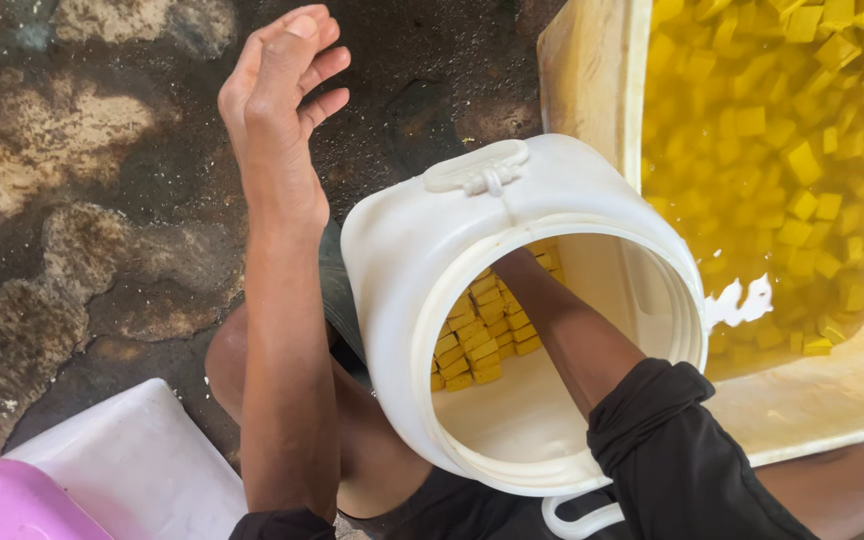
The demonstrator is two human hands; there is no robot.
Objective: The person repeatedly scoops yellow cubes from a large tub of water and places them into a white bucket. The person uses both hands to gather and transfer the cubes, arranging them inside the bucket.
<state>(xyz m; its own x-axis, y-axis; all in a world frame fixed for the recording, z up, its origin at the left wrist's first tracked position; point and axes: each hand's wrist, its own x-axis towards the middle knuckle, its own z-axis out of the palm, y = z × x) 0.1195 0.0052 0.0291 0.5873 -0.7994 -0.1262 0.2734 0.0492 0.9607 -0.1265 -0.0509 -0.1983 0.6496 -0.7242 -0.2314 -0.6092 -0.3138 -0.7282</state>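
Our left hand (277,85) raised over wet floor (72,200), fingers loose, holding nothing. Our right arm reaches deep into tilted white jar (432,260) on our lap — hand hidden, grip impossible to tell. Yellow cubes (477,335) stacked inside jar; more float in cream tub (592,80) just beside.

Bright daylight falls from above; the water in the pale yellow plastic tub (592,80) glares white, edges stay sharp.

White plastic jar (422,260); yellow cubes (477,335); cream tub (592,70); pink lid (2,505); black sleeve (682,460)
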